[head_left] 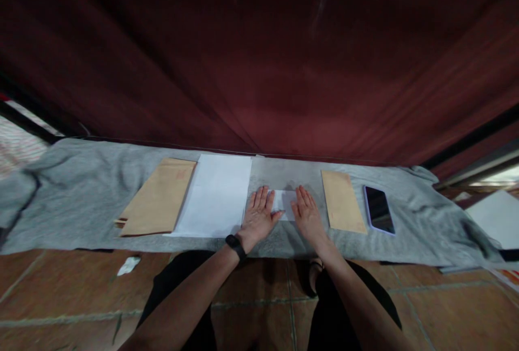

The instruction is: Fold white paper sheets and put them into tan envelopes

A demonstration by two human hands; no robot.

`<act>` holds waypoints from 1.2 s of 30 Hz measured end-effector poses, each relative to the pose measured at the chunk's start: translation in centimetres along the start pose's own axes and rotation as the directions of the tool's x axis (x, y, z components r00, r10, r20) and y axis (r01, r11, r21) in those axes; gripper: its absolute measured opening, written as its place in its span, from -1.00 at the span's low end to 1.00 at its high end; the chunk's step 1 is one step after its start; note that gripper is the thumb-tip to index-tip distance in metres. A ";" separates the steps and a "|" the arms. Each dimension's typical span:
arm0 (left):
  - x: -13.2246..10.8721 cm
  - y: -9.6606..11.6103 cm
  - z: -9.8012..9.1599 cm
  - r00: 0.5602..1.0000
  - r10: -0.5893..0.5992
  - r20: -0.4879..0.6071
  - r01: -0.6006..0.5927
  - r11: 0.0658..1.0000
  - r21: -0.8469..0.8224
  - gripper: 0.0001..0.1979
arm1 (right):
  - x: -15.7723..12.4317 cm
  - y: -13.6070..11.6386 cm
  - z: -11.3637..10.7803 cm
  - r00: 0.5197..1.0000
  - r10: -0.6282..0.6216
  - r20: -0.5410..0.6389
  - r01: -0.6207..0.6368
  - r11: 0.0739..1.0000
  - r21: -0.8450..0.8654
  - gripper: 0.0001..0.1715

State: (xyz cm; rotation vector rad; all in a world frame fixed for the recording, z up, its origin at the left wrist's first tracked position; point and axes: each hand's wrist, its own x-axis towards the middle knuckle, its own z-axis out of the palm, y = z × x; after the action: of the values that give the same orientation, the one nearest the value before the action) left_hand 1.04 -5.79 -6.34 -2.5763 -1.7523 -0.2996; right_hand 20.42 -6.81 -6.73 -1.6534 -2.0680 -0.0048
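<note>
Though small, white paper (287, 200) (smooth, oblong).

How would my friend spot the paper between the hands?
Find the grey cloth below the dark red panel. Near its middle, between the bare left hand and right hand, lies a small white paper rectangle. It's smaller than the big white paper sheet on its left.
</note>
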 end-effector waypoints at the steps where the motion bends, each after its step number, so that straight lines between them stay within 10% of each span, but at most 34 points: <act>1: 0.0 0.0 0.0 1.000 0.002 0.004 -0.002 1.000 0.004 -0.28 | 0.1 -0.9 0.2 0.999 -0.044 0.023 0.042 0.998 0.053 -0.34; 8: -0.3 0.4 -0.2 0.998 0.010 0.065 -0.014 0.998 0.063 -0.39 | 0.0 -5.0 1.8 0.970 -0.167 0.178 0.143 0.980 0.140 -0.30; 36: -4.3 0.7 -0.9 0.989 0.136 0.056 -0.137 0.991 0.013 -0.28 | 0.5 -0.3 2.1 0.986 -0.071 0.154 0.092 0.987 -0.131 -0.32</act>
State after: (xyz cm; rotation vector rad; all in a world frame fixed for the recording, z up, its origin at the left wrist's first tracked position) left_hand -0.02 -10.12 -6.07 -2.7006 -1.5763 -0.2116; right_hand 19.29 -5.81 -8.26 -1.6937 -2.2928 -0.0541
